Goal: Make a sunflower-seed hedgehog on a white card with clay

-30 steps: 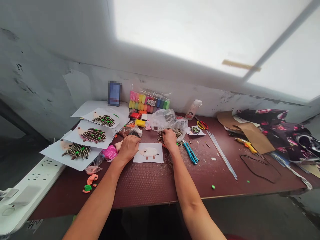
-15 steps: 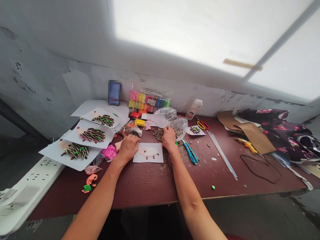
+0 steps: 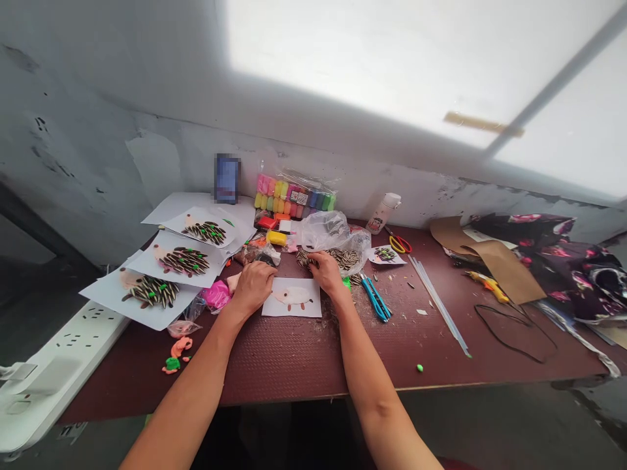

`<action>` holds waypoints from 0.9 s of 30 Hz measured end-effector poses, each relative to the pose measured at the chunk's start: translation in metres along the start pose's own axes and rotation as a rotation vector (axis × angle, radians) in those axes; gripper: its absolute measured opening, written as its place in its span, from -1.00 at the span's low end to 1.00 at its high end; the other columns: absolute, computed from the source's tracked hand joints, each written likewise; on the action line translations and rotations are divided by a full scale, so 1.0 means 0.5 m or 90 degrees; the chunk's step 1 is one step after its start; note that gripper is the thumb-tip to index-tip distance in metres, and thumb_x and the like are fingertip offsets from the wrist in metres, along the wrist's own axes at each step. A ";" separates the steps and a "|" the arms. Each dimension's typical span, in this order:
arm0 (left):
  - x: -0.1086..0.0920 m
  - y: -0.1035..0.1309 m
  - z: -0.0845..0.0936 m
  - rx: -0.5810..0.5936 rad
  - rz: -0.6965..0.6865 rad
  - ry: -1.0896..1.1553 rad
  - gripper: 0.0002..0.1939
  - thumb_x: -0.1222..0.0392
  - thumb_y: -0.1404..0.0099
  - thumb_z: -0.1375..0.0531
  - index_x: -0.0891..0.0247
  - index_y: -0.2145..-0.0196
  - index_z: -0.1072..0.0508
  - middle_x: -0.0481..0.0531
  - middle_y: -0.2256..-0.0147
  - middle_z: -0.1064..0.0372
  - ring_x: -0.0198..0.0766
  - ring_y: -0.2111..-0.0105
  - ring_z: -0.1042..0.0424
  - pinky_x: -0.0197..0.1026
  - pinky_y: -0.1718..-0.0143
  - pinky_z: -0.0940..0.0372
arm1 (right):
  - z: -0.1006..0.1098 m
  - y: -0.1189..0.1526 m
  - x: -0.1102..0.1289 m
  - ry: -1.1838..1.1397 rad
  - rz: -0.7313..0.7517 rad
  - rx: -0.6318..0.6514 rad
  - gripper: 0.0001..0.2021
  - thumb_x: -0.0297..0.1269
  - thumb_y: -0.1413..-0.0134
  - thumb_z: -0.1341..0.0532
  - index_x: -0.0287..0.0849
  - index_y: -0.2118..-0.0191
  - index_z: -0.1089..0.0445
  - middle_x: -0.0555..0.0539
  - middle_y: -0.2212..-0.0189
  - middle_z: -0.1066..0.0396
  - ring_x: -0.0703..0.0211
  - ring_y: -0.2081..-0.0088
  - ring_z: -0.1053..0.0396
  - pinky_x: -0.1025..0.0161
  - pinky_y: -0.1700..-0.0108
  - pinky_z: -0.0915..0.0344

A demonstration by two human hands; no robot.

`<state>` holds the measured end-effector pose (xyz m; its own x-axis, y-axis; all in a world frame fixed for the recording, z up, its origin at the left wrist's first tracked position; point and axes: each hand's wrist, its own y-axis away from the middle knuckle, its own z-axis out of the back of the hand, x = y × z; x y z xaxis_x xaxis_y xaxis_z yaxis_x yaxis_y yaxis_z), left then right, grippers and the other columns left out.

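A small white card (image 3: 311, 308) with a pale clay hedgehog shape (image 3: 292, 297) lies between my hands on the dark red table. At the card's left edge rests my left hand (image 3: 255, 284), its fingers bent together; what they hold, if anything, is hidden. My right hand (image 3: 325, 269) is closed at the left part of the sunflower seed pile (image 3: 344, 258), just above the card's right corner. Its fingertips touch the seeds, too small to tell which are gripped. Several sheets with seed-covered hedgehogs (image 3: 183, 260) overlap at the left.
Beyond the hands are a clear plastic bag (image 3: 323, 230), clay packs (image 3: 294, 197) and a yellow clay piece (image 3: 276, 237). To the right are a teal cutter (image 3: 375, 297), scissors (image 3: 400, 244), a bottle (image 3: 384, 213), glue sticks (image 3: 438, 303) and a glue gun (image 3: 491, 287). A power strip (image 3: 53, 372) is at left.
My right hand has shifted a little left across the seed pile, uncovering more seeds on its right. My left hand stays by the card. The whole view has shifted slightly.
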<state>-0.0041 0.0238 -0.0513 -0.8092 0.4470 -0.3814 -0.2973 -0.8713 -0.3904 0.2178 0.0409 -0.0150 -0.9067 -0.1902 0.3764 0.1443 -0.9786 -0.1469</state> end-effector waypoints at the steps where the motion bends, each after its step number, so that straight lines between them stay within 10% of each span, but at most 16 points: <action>1: 0.001 0.000 -0.001 -0.001 0.000 -0.001 -0.67 0.32 -0.30 -0.06 0.22 0.25 -0.64 0.18 0.21 -0.60 -0.01 0.14 -0.52 0.02 0.04 -0.40 | 0.002 0.003 -0.004 -0.001 -0.006 -0.009 -0.60 -0.52 -0.19 -0.15 -0.11 -0.08 -0.53 -0.11 -0.04 -0.51 0.13 -0.07 -0.41 0.26 -0.16 -0.24; 7: 0.002 0.001 -0.001 0.003 0.000 0.007 -0.67 0.32 -0.30 -0.06 0.23 0.24 -0.65 0.20 0.21 -0.60 0.01 0.14 -0.52 0.04 0.04 -0.40 | 0.015 0.022 -0.018 0.106 -0.140 -0.006 -0.68 -0.44 -0.25 -0.13 -0.16 0.00 -0.58 -0.18 0.03 -0.53 0.05 -0.04 -0.41 0.26 -0.09 -0.23; 27: -0.006 0.004 -0.007 -0.015 -0.027 0.041 -0.69 0.37 -0.31 -0.08 0.26 0.20 -0.63 0.16 0.21 -0.60 -0.06 0.17 -0.49 0.00 0.03 -0.38 | 0.013 0.026 0.021 0.163 -0.073 0.045 -0.75 -0.25 -0.32 -0.18 -0.10 0.05 -0.60 -0.17 0.11 -0.50 0.05 0.01 -0.38 0.26 0.01 -0.19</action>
<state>-0.0002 0.0214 -0.0539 -0.7614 0.4959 -0.4175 -0.3172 -0.8467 -0.4271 0.2125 0.0255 -0.0070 -0.9879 -0.0614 0.1425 0.0549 -0.9973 -0.0493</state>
